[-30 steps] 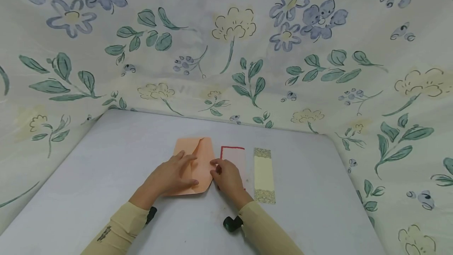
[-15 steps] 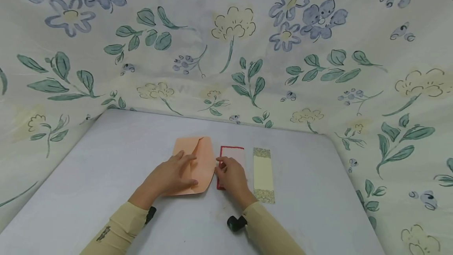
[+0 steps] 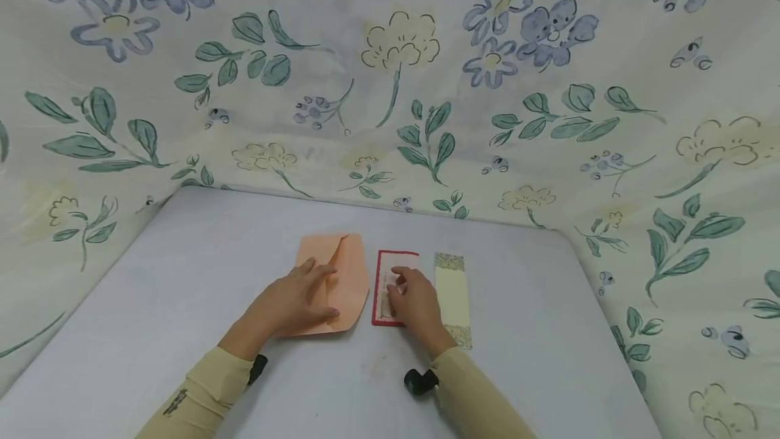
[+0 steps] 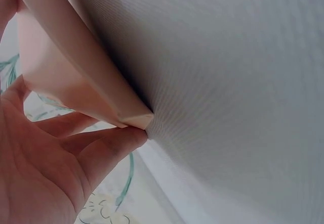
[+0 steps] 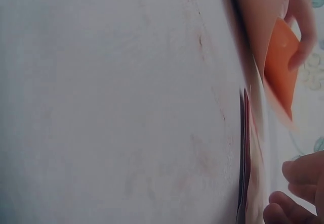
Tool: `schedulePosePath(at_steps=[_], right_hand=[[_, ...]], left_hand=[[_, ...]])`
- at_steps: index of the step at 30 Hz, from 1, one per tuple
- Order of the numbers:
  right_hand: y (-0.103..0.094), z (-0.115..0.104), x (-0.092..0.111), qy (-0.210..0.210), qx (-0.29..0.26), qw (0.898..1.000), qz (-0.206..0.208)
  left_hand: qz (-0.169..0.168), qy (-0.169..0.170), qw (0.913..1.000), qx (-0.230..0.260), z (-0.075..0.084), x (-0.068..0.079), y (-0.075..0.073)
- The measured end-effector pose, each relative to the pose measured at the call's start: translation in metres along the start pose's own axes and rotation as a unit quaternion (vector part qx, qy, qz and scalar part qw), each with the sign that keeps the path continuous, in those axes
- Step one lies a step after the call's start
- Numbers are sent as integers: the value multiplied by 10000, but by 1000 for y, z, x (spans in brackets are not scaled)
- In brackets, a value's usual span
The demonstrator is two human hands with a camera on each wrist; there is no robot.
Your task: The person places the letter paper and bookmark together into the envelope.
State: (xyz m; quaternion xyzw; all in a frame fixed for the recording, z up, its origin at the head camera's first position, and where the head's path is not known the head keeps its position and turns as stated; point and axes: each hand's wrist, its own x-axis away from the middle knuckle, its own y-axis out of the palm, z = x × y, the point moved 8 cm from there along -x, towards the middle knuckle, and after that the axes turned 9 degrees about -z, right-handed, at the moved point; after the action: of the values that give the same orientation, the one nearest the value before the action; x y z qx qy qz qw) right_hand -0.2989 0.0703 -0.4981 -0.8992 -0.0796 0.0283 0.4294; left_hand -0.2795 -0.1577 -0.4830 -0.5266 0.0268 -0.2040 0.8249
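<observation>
A peach paper envelope (image 3: 347, 283) lies on the table, its flap raised from the pocket. My left hand (image 3: 298, 293) holds the envelope across its left part, thumb and fingers spread over the opening. In the left wrist view, fingertips (image 4: 134, 135) meet the envelope's corner (image 4: 136, 119). Orange shows inside the gaping envelope (image 5: 281, 62) in the right wrist view. My right hand (image 3: 417, 300) hovers over a red-bordered card (image 3: 385, 286), fingers bent and a gap between thumb and fingers (image 5: 304, 168); nothing is held. The hand covers the card's right part.
Right of the red-bordered card lies a narrow cream card (image 3: 452, 290) with glittery gold ends, partly covered by the right hand. The white table (image 3: 201, 249) meets a hanging flowered cloth (image 3: 341, 87) at its back and sides.
My right hand has left the envelope's right edge and moved right, over the red-bordered card, uncovering its left side. The left hand and envelope have stayed put.
</observation>
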Motion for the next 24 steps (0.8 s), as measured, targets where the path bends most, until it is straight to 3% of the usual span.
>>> schedulePosePath(at_steps=[16, 24], right_hand=[[-15, 19, -1, 455, 454, 9970, 438], [-18, 24, 3, 597, 407, 9957, 584]], left_hand=[[15, 68, 10000, -34, -2, -2, -3], [16, 97, 9999, 57, -3, -1, -3]])
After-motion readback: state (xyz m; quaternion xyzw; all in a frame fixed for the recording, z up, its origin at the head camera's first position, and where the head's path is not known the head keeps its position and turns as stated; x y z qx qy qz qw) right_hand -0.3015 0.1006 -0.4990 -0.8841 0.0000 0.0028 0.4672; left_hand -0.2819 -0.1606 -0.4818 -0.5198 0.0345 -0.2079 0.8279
